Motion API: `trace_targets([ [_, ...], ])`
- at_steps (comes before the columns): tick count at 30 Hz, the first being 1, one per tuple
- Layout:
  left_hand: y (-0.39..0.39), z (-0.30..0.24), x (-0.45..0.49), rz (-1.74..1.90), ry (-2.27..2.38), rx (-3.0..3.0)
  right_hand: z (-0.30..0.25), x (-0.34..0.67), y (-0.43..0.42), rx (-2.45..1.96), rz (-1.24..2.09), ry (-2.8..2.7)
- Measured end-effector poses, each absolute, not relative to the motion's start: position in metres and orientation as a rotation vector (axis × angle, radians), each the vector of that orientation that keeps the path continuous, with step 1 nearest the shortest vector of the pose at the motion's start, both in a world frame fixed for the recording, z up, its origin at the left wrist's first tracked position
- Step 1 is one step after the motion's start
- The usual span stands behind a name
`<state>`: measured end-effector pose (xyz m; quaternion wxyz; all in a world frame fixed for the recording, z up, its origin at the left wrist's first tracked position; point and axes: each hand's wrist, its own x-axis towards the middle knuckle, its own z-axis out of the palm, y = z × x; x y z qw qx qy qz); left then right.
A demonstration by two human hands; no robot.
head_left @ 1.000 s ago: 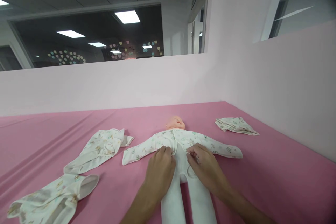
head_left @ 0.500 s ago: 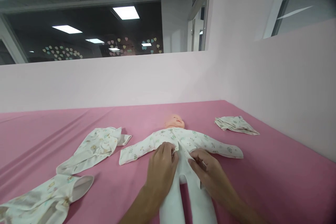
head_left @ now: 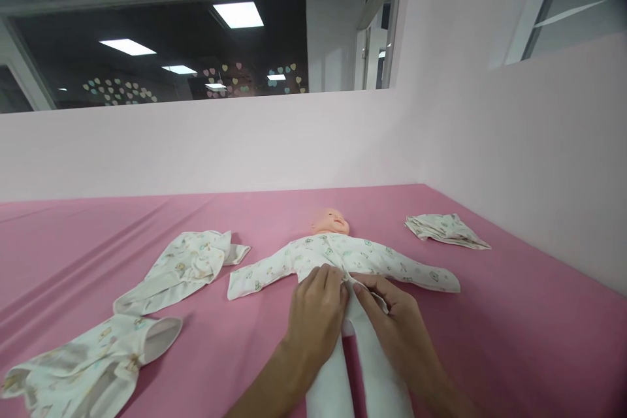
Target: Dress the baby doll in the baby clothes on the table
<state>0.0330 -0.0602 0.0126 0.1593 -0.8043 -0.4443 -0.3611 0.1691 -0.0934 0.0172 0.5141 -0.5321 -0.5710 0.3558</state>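
Observation:
A baby doll (head_left: 331, 221) lies on its back on the pink sheet (head_left: 514, 326), arms spread, in a white printed top (head_left: 343, 258). Its white cloth legs (head_left: 375, 372) point toward me. My left hand (head_left: 316, 313) rests on the doll's belly with its fingers pinching the left front edge of the top. My right hand (head_left: 394, 317) pinches the right front edge beside it. The fingertips of both hands nearly meet at the middle of the top's hem.
Two loose printed baby garments lie on the sheet to the left, one (head_left: 189, 268) near the doll's arm, one (head_left: 93, 366) at the near left. A folded printed cloth (head_left: 445, 230) lies at the right by the pale pink wall (head_left: 539, 163).
Both hands have drawn the two front edges of the top together over the doll's belly; earlier they were apart, with white belly showing between them. The view shifted slightly.

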Motion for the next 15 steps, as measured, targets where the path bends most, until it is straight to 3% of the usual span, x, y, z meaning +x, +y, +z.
trace_targets([
  [10, -0.061, 0.010, 0.034, -1.042, -1.431, -2.382, 0.004, 0.162, -0.097, -1.193, 0.752, -1.476],
  [15, -0.067, 0.029, 0.031, -1.277, -1.782, -2.693, 0.000, 0.162, -0.097, -1.241, 0.718, -1.534],
])
